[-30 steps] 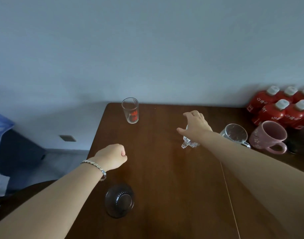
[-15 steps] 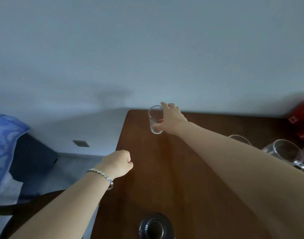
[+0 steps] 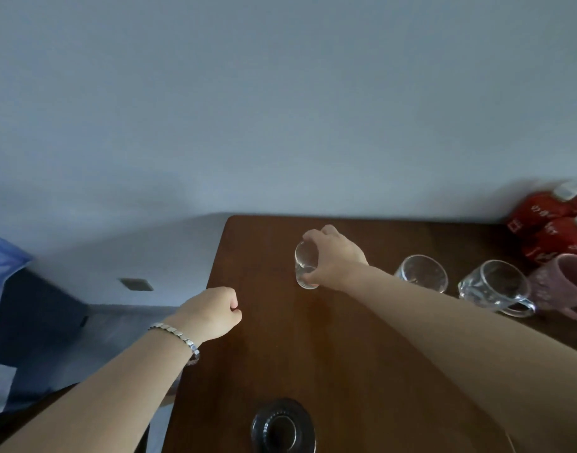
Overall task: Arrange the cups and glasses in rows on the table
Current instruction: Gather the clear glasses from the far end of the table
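Observation:
My right hand grips a small clear tumbler with a red mark, tilted, just above the brown table. To its right stand a clear glass, a clear glass mug with a handle, and a pink mug, side by side. A dark glass bowl lies upside down at the table's near edge. My left hand is a closed fist holding nothing, at the table's left edge.
Red bottles with white caps stand against the wall at the back right. The table's left edge drops to the floor, where a blue cloth and a dark piece of furniture sit.
My right hand left the small glass, reached to the tumbler at the back left corner, took hold of it and carried it rightward toward the row. My left fist stayed put.

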